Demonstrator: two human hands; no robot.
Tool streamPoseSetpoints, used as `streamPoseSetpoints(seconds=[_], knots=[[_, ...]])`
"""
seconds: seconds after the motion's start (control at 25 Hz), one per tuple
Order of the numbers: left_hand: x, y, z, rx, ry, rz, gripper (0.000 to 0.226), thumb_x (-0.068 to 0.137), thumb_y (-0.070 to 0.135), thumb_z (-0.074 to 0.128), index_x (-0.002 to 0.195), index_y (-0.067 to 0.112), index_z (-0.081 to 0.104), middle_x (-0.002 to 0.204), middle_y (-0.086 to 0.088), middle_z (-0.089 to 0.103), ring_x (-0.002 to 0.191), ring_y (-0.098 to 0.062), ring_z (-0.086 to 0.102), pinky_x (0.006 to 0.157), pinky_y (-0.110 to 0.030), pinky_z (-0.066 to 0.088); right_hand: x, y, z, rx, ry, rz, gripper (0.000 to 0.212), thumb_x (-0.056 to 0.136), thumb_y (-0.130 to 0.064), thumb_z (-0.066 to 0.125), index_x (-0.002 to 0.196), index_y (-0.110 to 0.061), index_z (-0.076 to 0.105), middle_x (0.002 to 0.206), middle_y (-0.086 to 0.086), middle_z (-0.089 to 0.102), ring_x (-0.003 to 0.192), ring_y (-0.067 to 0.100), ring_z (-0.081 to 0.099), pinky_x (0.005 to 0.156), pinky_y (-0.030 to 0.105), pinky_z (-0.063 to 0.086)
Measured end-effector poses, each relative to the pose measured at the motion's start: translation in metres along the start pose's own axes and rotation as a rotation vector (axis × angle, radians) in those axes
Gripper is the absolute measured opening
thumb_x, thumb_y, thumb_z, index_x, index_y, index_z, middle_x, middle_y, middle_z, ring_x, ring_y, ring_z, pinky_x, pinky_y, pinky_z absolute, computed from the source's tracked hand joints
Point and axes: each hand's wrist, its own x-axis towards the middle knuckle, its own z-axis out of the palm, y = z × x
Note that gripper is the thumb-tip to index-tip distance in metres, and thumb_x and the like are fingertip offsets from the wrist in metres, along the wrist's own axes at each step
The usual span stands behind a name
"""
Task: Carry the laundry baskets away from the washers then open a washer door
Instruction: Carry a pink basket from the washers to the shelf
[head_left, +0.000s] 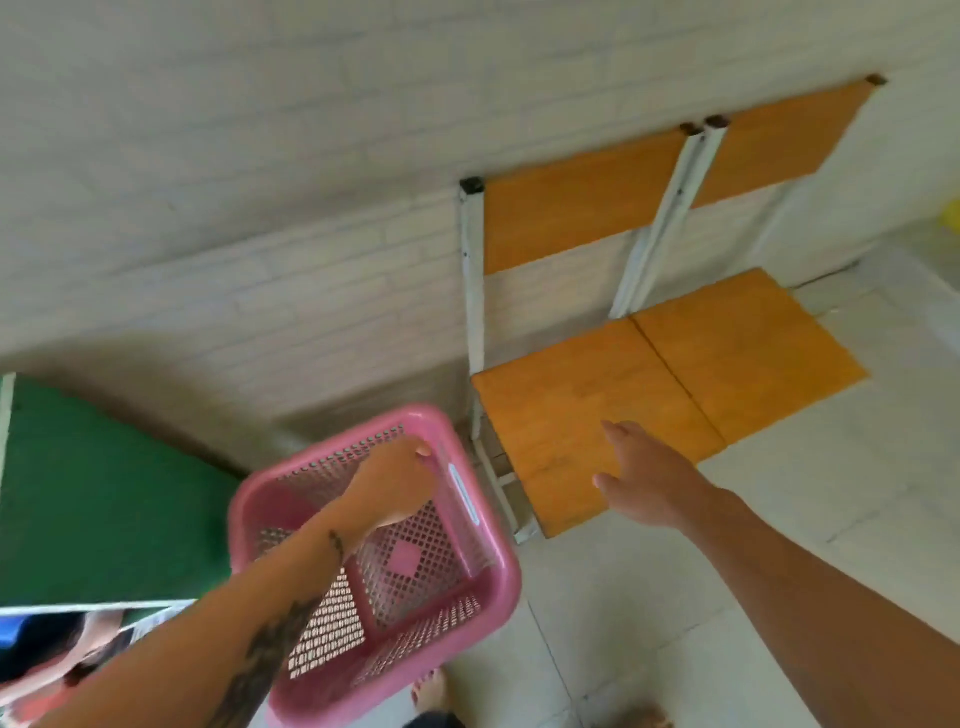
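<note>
A pink perforated laundry basket (415, 613) hangs low at the bottom centre, empty inside. My left hand (397, 480) reaches across its opening and grips the far rim. Stretched out to the right, my right hand (641, 480) has its fingers spread and holds nothing; it hovers in front of the near chair seat. No washer appears in this view.
Two orange wooden chairs with white metal frames (597, 415) (748, 348) stand side by side against a white brick wall (260, 234). A green table top (104, 499) lies at the left. The floor (779, 545) is pale tile. My feet show at the bottom edge.
</note>
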Motion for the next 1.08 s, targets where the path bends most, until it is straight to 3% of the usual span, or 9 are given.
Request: streamPoseSetpoints(seconds=[0.12,0.24,0.32,0.48,0.6,0.72,0.8,0.96,1.08], knots=[[-0.002,0.115,-0.004,0.036,-0.027,0.119,0.040,0.091,0.013,0.042,0.127,0.016,0.059,0.124,-0.004,0.064,0.102,-0.021,0.064,0.082,-0.029,0.055,-0.058,0.073,-0.047,0.119,0.069,0.106,0.070,0.096,-0.033,0.049,0.154,-0.014,0.015,0.162,0.005,0.016,0.147,0.023,0.022,0.114,0.037,0.027],[-0.024,0.255,0.015,0.110,-0.070,0.297,0.044,0.095,0.016,0.036,0.135,0.022,0.050,0.126,0.003,0.054,0.099,-0.017,0.059,0.070,-0.023,0.049,-0.127,0.167,-0.089,0.187,0.183,0.192,0.059,0.096,-0.032,0.049,0.148,-0.014,0.029,0.157,0.007,0.028,0.142,0.025,0.030,0.111,0.037,0.030],[-0.043,0.339,0.038,0.195,-0.102,0.396,0.042,0.097,0.017,0.034,0.136,0.019,0.051,0.121,0.006,0.050,0.095,-0.019,0.058,0.075,-0.030,0.052,-0.169,0.228,-0.111,0.189,0.244,0.258,0.064,0.096,-0.036,0.049,0.151,-0.015,0.025,0.158,0.007,0.025,0.144,0.025,0.027,0.113,0.037,0.028],[-0.065,0.487,0.107,0.110,-0.166,0.544,0.041,0.095,0.017,0.042,0.135,0.022,0.051,0.113,-0.014,0.060,0.065,-0.012,0.046,0.059,-0.025,0.044,-0.252,0.351,-0.151,0.197,0.343,0.376,0.069,0.097,-0.042,0.046,0.154,-0.017,0.017,0.161,0.005,0.017,0.146,0.026,0.023,0.115,0.037,0.026],[-0.086,0.585,0.145,0.107,-0.140,0.655,0.028,0.093,0.020,0.048,0.118,0.027,0.059,0.103,0.001,0.062,0.078,-0.010,0.053,0.070,-0.020,0.046,-0.300,0.428,-0.178,0.250,0.418,0.462,0.066,0.097,-0.040,0.047,0.153,-0.016,0.020,0.160,0.006,0.020,0.145,0.027,0.025,0.115,0.038,0.027],[-0.100,0.680,0.174,0.194,-0.117,0.759,0.017,0.094,0.019,0.046,0.095,0.035,0.051,0.093,0.009,0.056,0.063,0.003,0.046,0.056,-0.008,0.035,-0.331,0.508,-0.197,0.294,0.493,0.550,0.068,0.095,-0.042,0.049,0.153,-0.017,0.022,0.160,0.006,0.023,0.145,0.026,0.026,0.116,0.037,0.027],[-0.093,0.736,0.192,0.138,-0.193,0.769,0.022,0.092,0.013,0.047,0.100,0.032,0.056,0.093,0.005,0.057,0.058,0.001,0.053,0.049,-0.008,0.038,-0.346,0.554,-0.209,0.327,0.527,0.618,0.070,0.094,-0.044,0.049,0.153,-0.018,0.022,0.160,0.006,0.022,0.145,0.026,0.025,0.117,0.037,0.025],[-0.059,0.853,0.235,0.140,-0.205,0.852,0.027,0.087,0.016,0.048,0.105,0.033,0.060,0.101,0.004,0.060,0.075,-0.008,0.059,0.056,-0.017,0.044,-0.365,0.646,-0.236,0.363,0.572,0.770,0.068,0.095,-0.041,0.050,0.153,-0.015,0.023,0.160,0.008,0.023,0.146,0.026,0.024,0.116,0.036,0.023],[-0.030,0.944,0.272,0.225,-0.264,0.971,0.026,0.085,0.018,0.049,0.102,0.034,0.060,0.113,0.004,0.060,0.084,-0.009,0.057,0.060,-0.012,0.038,-0.374,0.716,-0.257,0.403,0.584,0.891,0.058,0.091,-0.038,0.052,0.141,-0.010,0.041,0.146,0.014,0.045,0.133,0.031,0.044,0.107,0.040,0.039]])
